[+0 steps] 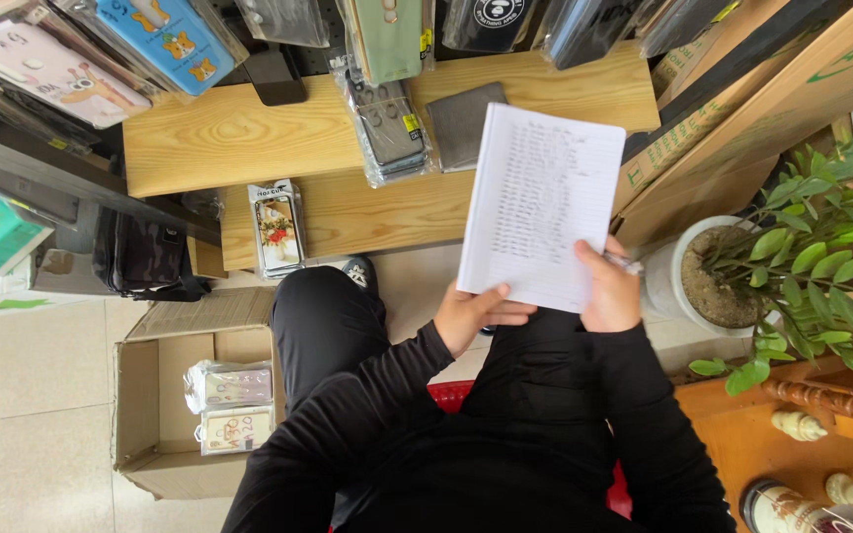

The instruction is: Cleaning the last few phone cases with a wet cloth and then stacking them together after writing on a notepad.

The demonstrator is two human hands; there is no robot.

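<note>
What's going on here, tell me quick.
A seated person in black sleeves holds a white lined notebook filled with handwriting. The left hand supports its lower edge; the right hand grips the right corner together with a pen. Packaged phone cases lie on the wooden shelves ahead, and more sit in the open cardboard box on the floor.

Pale tiled floor (pixel 32 395) lying under even, soft light, with an open cardboard box (pixel 150 395) sitting on it, packaged phone cases lying inside. Light wooden shelves (pixel 239 133) standing ahead, more packaged cases hanging above them. Large cardboard cartons (pixel 742 109) leaning at right, beside a potted green plant (pixel 802 266) and dark carved wooden furniture (pixel 812 424).
</note>
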